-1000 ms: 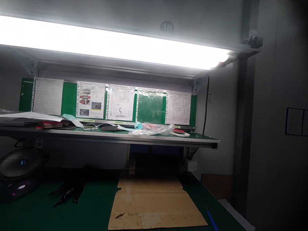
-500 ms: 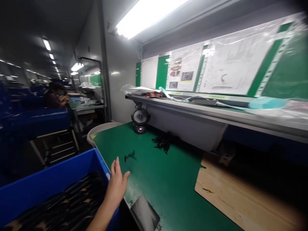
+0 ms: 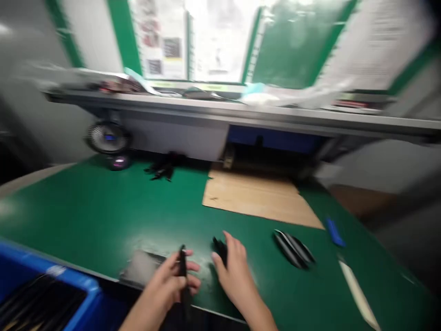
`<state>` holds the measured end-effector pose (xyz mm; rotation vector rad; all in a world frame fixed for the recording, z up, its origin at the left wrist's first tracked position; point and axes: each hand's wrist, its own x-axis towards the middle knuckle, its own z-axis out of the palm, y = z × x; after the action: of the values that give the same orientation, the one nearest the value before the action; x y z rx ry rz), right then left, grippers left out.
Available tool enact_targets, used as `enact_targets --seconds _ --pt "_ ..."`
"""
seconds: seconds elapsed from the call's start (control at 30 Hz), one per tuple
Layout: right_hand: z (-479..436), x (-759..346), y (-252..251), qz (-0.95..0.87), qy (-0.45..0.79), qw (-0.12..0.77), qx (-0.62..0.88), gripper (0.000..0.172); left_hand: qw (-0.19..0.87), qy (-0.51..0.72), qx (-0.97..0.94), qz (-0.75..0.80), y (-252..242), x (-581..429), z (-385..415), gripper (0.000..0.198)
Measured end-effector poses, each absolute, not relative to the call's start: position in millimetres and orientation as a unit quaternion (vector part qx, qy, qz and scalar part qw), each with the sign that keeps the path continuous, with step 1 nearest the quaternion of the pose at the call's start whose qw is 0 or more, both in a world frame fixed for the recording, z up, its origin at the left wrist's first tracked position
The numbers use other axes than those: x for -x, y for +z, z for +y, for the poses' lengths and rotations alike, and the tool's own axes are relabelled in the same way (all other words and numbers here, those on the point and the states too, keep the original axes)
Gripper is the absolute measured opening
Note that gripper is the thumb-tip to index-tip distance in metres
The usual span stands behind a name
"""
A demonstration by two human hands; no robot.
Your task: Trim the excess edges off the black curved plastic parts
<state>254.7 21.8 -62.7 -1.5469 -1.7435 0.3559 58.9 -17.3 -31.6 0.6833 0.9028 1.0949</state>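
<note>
Your left hand [image 3: 174, 278] grips 1 thin black strip [image 3: 182, 271]; your right hand [image 3: 232, 266], half-curled, touches a black piece [image 3: 220, 248]. The strip could slip off the bench edge [image 3: 213, 315].

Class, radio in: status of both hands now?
Left hand gripping black strip. Right hand on small black part. Black pieces lie right, apart.

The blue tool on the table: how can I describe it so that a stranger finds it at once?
Start at the brown cardboard sheet lying on the green table under the shelf. Past its near right corner, toward the table's right edge, lies the small blue tool. It is the only bright blue item there; the fanned black strips lie to its left.
</note>
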Motion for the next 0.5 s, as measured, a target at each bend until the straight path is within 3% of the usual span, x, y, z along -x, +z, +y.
enact_targets --seconds 0.13,0.27,0.4,0.5 --pt "19.5 -331.0 -42.8 -0.599 0.04 0.33 0.728 0.048 0.757 0.514 -0.108 0.389 -10.3 -67.7 -11.7 0.034" --pt "2.7 -440.1 -30.6 -0.369 -0.041 0.265 0.89 0.043 0.738 0.527 -0.066 0.416 -6.0 -78.5 -15.9 0.021" --pt "-3.8 -508.0 -40.7 -0.268 0.012 0.176 0.947 0.019 0.688 0.573 -0.093 0.435 4.6 -96.2 -10.3 0.01" --pt "-8.2 -518.1 -48.6 -0.254 0.027 0.15 0.955 0.019 0.658 0.614 -0.088 0.426 15.3 -108.5 -3.6 0.005"
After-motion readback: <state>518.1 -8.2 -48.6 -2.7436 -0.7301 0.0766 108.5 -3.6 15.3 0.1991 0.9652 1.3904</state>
